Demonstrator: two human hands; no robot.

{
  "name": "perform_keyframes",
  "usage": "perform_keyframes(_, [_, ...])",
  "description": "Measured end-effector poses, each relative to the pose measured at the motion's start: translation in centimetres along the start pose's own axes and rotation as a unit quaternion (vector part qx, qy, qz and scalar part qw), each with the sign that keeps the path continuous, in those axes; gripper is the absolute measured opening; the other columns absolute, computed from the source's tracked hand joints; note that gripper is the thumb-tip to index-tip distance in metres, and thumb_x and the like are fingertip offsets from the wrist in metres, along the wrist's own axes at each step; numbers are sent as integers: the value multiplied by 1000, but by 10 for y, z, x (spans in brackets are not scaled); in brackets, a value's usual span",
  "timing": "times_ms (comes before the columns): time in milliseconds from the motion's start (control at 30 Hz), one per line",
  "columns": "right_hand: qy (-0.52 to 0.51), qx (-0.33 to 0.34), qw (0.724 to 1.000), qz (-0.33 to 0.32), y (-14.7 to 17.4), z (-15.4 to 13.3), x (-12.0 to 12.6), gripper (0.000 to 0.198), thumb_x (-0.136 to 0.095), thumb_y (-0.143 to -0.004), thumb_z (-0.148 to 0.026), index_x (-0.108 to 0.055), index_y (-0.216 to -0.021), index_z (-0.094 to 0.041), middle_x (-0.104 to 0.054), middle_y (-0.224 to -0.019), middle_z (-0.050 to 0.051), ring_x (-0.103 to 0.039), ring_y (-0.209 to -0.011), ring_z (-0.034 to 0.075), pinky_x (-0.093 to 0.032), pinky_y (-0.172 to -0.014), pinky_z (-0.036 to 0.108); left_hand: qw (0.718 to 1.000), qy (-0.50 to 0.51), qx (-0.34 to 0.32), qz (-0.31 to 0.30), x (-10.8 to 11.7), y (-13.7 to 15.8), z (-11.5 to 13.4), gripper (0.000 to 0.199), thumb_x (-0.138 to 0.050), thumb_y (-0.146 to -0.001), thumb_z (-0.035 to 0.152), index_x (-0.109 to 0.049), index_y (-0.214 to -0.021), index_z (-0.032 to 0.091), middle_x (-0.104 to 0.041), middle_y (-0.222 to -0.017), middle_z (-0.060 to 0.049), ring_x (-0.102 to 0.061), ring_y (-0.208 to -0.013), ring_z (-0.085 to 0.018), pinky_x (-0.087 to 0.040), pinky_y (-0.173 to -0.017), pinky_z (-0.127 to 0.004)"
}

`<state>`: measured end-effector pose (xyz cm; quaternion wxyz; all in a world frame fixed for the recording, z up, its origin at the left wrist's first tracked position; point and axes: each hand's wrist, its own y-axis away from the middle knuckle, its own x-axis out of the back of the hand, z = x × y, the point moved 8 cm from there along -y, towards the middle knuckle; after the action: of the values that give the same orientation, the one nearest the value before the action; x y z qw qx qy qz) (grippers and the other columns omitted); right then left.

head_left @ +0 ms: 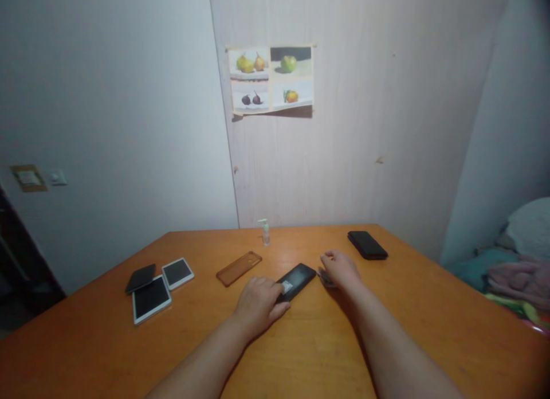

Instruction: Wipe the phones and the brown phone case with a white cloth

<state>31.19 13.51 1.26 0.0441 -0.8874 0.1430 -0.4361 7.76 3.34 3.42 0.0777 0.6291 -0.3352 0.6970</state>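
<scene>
Black phone point(301, 277): flat on the orange-brown table point(301, 359), dark face up, near-left end under the left fingers, far end angled toward the right fingers. Pale patch on its face, just beside the left fingertips.

Left hand point(258, 304): fingers bent and close together over the phone's near end, thumb apart along its near edge; phone held between them.

Right hand point(342, 271): fingers curled in, just off the phone's far end. Small greyish item point(327, 280) beneath them, mostly hidden; cannot tell what it is, or whether the fingers pinch it.

Beyond the left fingers, slightly left: brown phone case point(239, 269), lying flat. Farther out, past both sets of fingers: 1 small pump bottle point(266, 236), upright. Beyond the right fingers and to their right: black folder-like case point(367, 245).

Well left of the left fingers: 2 white-framed tablets point(152, 300), dark screens up, and 1 dark flat device point(141, 277) overlapping the nearer tablet's corner.
</scene>
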Motion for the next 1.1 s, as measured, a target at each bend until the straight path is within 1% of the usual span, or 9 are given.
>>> perform_keyframes(100, [33, -18, 999, -12, 0, 9, 11, 34, -53, -86, -41, -71, -106, -18, -70, -109, 18, -66, -97, 29, -46, -74, 35, 999, 20, 27, -2, -1, -3, -3, 32, -66, -85, 52, -68, -104, 25, -67, -93, -7, -60, -90, -26, -42, -76, -36])
perform_keyframes(300, [65, -2, 995, -76, 8, 10, -2, 21, -74, -71, -37, -69, -79, -19, -71, -87, 12, -66, -79, 25, -43, -65, 32, 990, 101, 95, 13, -5, -8, -18, 50, -75, -76, 49, -61, -117, 24, -66, -111, -7, -59, -105, -27, -45, -86, -35])
perform_keyframes(433, [66, -5, 996, -53, 3, 11, 2, 9, -68, -78, -27, -68, -78, -18, -71, -85, 13, -66, -80, 25, -41, -65, 31, 981, 139, 136, -2, -14, -10, -30, 65, -75, -73, 50, -57, -128, 20, -65, -123, -12, -59, -114, -29, -45, -94, -37])
perform_keyframes(533, [61, -21, 998, -1, -1, 12, 14, 14, -56, -87, -24, -68, -89, -16, -71, -93, 17, -66, -83, 25, -40, -66, 32, 977, 145, 154, -23, -18, -18, -32, 67, -75, -73, 48, -56, -130, 19, -67, -122, -12, -62, -112, -30, -45, -94, -36])
perform_keyframes(700, [39, -23, 998, 54, -2, 7, 29, 22, -48, -92, -27, -68, -95, -17, -70, -93, 15, -65, -83, 24, -38, -64, 31, 975, 121, 185, -21, -25, -48, -23, 61, -74, -73, 50, -58, -123, 19, -69, -119, -13, -64, -110, -29, -45, -89, -34])
perform_keyframes(800, [28, -21, 997, 66, -2, 5, 33, 23, -49, -92, -30, -68, -95, -17, -70, -93, 14, -64, -82, 24, -36, -63, 30, 964, 98, 246, -4, -36, -71, -18, 65, -73, -72, 55, -57, -122, 16, -70, -115, -15, -65, -107, -32, -45, -83, -34])
perform_keyframes(900, [16, -14, 997, 69, -3, 5, 34, 22, -49, -91, -31, -68, -93, -18, -70, -92, 13, -63, -81, 23, -34, -61, 29, 952, 118, 283, 19, -44, -89, -11, 62, -65, -80, 57, -56, -124, 14, -71, -112, -15, -67, -101, -28, -46, -78, -32])
perform_keyframes(1000, [-1, -1, 998, 61, -4, 4, 31, 21, -50, -91, -32, -67, -88, -19, -70, -85, 10, -62, -78, 21, -31, -59, 28, 954, 118, 272, 38, -41, -93, -8, 53, -61, -85, 54, -59, -123, 17, -68, -120, -13, -63, -111, -27, -44, -88, -32])
perform_keyframes(1100, [-26, 18, 998, 56, -5, 2, 25, 19, -51, -90, -30, -66, -86, -19, -70, -82, 9, -61, -75, 19, -31, -58, 27, 955, 99, 275, 53, -28, -80, -27, 44, -58, -88, 48, -62, -120, 19, -67, -123, -11, -58, -117, -27, -41, -96, -35])
